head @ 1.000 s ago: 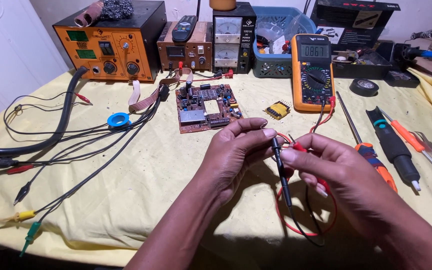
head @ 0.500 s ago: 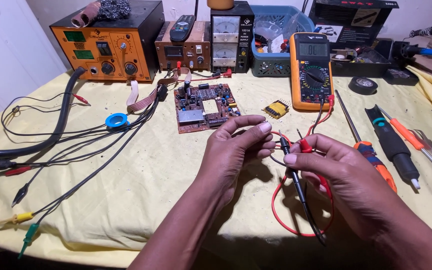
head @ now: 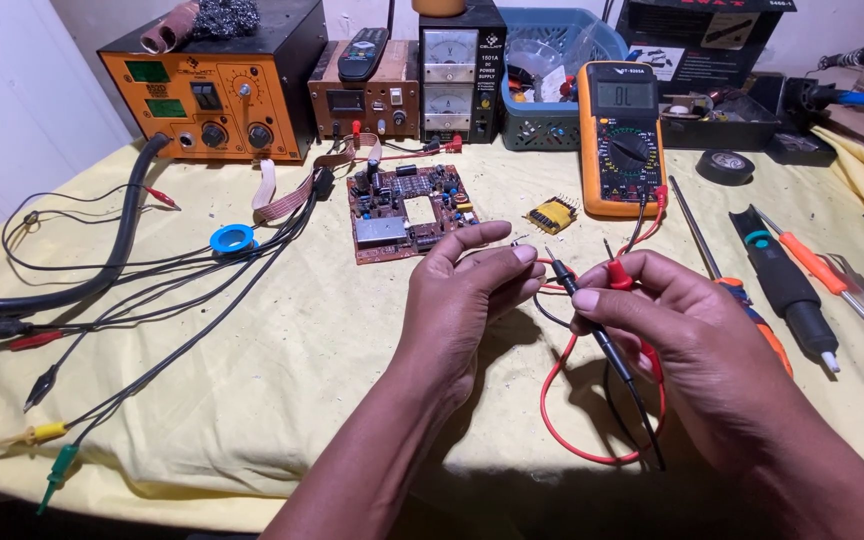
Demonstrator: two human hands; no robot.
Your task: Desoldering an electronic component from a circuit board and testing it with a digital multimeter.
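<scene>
The left hand [head: 462, 290] hovers over the yellow cloth-covered worktop [head: 252, 380], its fingers curled in and its thumb and forefinger pinched on a tiny metal-legged component [head: 518, 241] that juts just past the fingertips; the part is too small to tell its kind. The right hand [head: 682, 330] sits just beside it, closed loosely around two slim test probes: the black-handled probe [head: 592, 320] runs slantwise under the thumb with its bare tip pointing up toward the left hand's fingertips, close to the small component but apart from it, while the red-handled probe [head: 619, 272] pokes up from between the fingers. Their red and black leads [head: 552, 400] loop on the cloth below the right hand and run up to the orange-cased digital multimeter [head: 620, 140] lying beyond the hands. A brown circuit board [head: 407, 212] crowded with parts lies just beyond the left hand, with a small yellow-wound transformer [head: 550, 215] between it and the meter. An orange-handled screwdriver [head: 752, 320] lies partly under the right hand.
</scene>
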